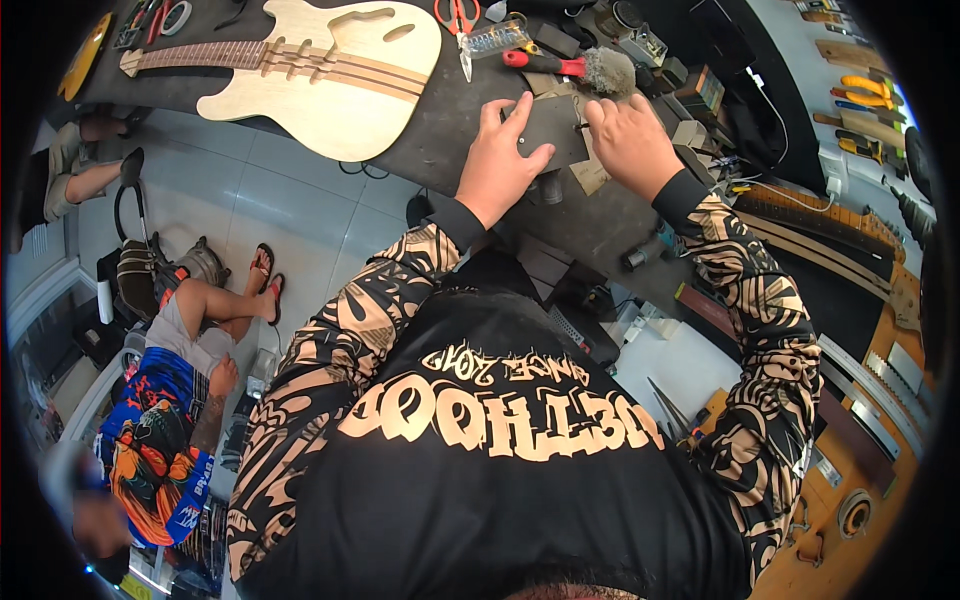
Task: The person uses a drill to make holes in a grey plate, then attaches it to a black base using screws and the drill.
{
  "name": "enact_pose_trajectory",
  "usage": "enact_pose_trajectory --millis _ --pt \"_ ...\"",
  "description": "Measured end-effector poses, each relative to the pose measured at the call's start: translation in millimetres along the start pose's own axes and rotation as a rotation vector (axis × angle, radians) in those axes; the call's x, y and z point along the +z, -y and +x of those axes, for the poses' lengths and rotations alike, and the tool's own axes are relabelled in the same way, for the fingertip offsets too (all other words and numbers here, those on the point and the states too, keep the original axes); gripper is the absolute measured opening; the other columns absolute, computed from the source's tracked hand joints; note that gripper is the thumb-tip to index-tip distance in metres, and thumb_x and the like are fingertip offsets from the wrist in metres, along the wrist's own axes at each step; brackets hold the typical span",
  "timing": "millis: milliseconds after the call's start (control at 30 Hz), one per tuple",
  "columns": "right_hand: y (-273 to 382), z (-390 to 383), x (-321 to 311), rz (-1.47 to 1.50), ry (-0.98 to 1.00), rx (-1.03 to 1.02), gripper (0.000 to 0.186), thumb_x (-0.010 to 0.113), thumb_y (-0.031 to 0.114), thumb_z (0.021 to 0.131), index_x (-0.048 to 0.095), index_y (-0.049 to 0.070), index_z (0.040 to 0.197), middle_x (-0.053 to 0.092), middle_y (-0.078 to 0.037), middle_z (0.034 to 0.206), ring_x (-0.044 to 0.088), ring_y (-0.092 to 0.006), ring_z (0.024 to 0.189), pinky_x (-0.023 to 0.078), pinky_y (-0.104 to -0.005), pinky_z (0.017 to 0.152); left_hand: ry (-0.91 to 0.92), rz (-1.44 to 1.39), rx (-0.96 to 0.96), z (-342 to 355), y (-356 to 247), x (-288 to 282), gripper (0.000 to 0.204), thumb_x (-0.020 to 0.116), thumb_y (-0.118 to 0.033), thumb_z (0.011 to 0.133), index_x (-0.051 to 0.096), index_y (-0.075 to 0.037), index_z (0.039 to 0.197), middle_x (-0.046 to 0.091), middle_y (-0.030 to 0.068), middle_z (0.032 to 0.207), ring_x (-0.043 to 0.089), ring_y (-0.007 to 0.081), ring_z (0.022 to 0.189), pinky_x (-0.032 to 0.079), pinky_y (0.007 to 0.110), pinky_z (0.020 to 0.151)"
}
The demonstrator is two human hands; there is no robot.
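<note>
My left hand (497, 170) is at the near-left edge of a dark square plate (550, 148), its index finger and thumb apart and touching it. A small screw or hole shows on the plate. My right hand (632, 142) is closed in a pinch on a small thin dark piece (582, 127) at the plate's right side; its tip is hard to make out. Torn cardboard (590, 176) lies beneath the plate. Just beyond are a red-handled brush (610, 72) with a grey head, orange scissors (458, 20) and pliers (465, 55).
An unfinished pale guitar body with neck (350, 110) covers the left of the dark bench (420, 165). Tools and boxes (690, 90) crowd the right, beside a wall tool rack (860, 100). A seated co-worker (160, 410) and another person's legs (95, 180) are at left.
</note>
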State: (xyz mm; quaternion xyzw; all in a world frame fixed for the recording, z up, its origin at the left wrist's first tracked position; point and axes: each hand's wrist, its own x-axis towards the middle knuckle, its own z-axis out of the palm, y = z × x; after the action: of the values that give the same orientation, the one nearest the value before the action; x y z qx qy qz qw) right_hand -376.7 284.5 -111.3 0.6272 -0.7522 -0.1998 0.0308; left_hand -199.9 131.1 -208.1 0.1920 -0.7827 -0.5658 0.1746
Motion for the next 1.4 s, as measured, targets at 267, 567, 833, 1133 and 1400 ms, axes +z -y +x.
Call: enact_pose_trajectory --millis 267,567,833,1133,1400 --pt "-7.6 7.9 -17.8 0.033 -0.054 -0.206 0.016 0.067 0.006 0.091 0.062 0.01 0.105 0.063 -0.007 0.098 0.068 -0.0226 0.096 0.047 -0.0383 0.096 -0.026 0.039 0.062 -3.0 7.2 -2.4 0.082 0.087 -0.026 0.091 0.055 -0.005 0.163 0.053 0.0252 0.147 0.067 0.0438 0.123 0.059 0.048 0.101" --pt "-0.9 11.9 -14.6 0.079 0.024 -0.223 0.01 0.069 0.008 0.089 0.07 0.007 0.099 0.068 -0.009 0.093 0.071 -0.0272 0.089 0.049 -0.0404 0.095 -0.019 0.047 0.08 -4.8 8.1 -2.3 0.084 0.088 -0.026 0.091 0.053 -0.005 0.164 0.051 0.0263 0.148 0.067 0.0452 0.122 0.059 0.048 0.101" --pt "18.1 31.5 -22.4 0.386 0.255 0.35 0.02 0.071 0.016 0.088 0.081 -0.001 0.091 0.08 -0.025 0.09 0.08 -0.0436 0.087 0.062 -0.0531 0.082 0.028 0.004 -0.006 -2.5 -1.8 -5.9 0.085 0.088 -0.03 0.092 0.054 -0.009 0.167 0.052 0.0252 0.153 0.062 0.0446 0.135 0.056 0.047 0.11" --pt "19.5 14.5 -33.7 0.483 0.142 0.49 0.03 0.066 0.026 0.103 0.078 -0.001 0.098 0.08 -0.026 0.093 0.079 -0.046 0.09 0.062 -0.0572 0.082 0.018 0.004 0.011 -1.4 -1.5 -4.0 0.085 0.09 -0.026 0.092 0.054 -0.009 0.166 0.052 0.023 0.153 0.062 0.0417 0.136 0.055 0.045 0.111" --pt "71.0 -82.8 85.0 1.086 -0.12 1.067 0.03 0.065 0.033 0.109 0.069 0.003 0.113 0.077 -0.029 0.1 0.074 -0.051 0.101 0.058 -0.0584 0.089 0.026 0.021 0.033 -6.9 3.7 2.5 0.096 0.089 -0.02 0.096 0.036 -0.004 0.174 0.049 0.0185 0.154 0.061 0.0257 0.118 0.056 0.038 0.096"
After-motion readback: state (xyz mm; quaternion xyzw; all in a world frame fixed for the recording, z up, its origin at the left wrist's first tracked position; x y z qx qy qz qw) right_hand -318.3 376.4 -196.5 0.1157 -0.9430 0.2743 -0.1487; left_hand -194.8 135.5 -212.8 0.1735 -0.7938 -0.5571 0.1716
